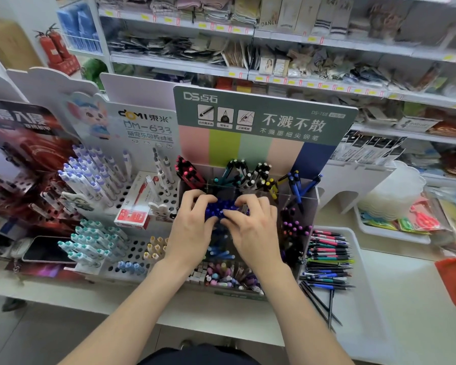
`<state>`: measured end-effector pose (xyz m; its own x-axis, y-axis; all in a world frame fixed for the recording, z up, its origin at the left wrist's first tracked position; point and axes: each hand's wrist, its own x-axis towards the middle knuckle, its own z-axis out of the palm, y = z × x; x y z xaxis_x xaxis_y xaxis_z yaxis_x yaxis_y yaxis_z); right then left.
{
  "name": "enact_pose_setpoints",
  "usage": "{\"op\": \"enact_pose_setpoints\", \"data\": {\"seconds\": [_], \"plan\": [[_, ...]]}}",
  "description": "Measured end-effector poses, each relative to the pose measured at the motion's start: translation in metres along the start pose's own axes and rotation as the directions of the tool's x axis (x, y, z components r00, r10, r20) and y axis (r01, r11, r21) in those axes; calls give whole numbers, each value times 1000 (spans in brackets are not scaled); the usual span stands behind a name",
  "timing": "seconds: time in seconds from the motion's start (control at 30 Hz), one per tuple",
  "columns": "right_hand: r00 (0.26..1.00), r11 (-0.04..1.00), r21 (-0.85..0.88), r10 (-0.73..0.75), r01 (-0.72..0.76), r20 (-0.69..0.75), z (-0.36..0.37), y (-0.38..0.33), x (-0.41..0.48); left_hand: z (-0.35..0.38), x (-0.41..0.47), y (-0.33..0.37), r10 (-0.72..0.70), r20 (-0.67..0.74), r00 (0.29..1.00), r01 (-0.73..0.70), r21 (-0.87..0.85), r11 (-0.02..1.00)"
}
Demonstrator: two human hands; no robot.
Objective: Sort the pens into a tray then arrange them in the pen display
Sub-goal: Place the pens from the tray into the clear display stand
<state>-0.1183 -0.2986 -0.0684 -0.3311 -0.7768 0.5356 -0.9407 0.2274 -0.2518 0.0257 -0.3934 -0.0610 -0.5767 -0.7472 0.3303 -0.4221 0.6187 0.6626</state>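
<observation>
Shop aisle, stocked shelves [274, 77] behind white bench [419, 285] | pen display [261, 114] upright on bench | left hand [192, 222] and right hand [253, 225] both curled round blue pens [217, 209] in display's middle compartment | tray [361, 312] just right of display, mixed pens [327, 259] lying in it

the pen display [302, 206] has clear, glossy plastic walls and a matt card backboard [261, 146]. the tray [366, 285] looks like smooth white plastic, and the pens [327, 256] in it shiny plastic.
</observation>
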Motion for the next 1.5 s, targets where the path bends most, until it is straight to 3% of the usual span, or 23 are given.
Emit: {"op": "enact_pose_setpoints", "data": {"seconds": [0.13,0.3,0.43,0.53,0.63,0.73,0.87,0.93,1.0,1.23,1.33,1.5], "plan": [[983,982,98,171,-163,-75,1,3,-3,-1,-3,-2,3,22,1000,-3,7,1000],[999,994,99,45,-44,-13,-1,-1,-7,2,-10,2,30,13,999,-30,0,1000],[972,951,261,202,-165,-122,-18,0,-28,6,-18,11,67,12,998,-67,-25,997],[924,874,370,371,-315,-89,-26,3,-58,15,-28,22,101,34,994,-98,-76,992],[865,795,389,502,-466,9,-35,14,-87,29,-41,37,151,139,979,-130,-149,980],[786,715,374,615,-590,65,-48,33,-111,48,-54,52,184,364,913,-129,-169,977],[528,495,182,794,-849,303,-50,82,-148,80,-66,64,224,623,750,-188,-123,974],[414,445,4,829,-896,378,-45,114,-173,97,-71,70,211,683,700,-213,-82,974],[351,439,-137,839,-888,415,-40,141,-198,115,-76,77,181,718,672,-208,-52,977],[242,493,-410,815,-767,527,-11,188,-237,176,-100,103,47,758,651,-157,74,985],[291,558,-493,805,-667,518,5,190,-236,196,-113,108,-44,758,651,-132,170,977],[362,632,-455,754,-627,549,17,192,-229,212,-127,108,-132,727,673,-60,232,971]]}}
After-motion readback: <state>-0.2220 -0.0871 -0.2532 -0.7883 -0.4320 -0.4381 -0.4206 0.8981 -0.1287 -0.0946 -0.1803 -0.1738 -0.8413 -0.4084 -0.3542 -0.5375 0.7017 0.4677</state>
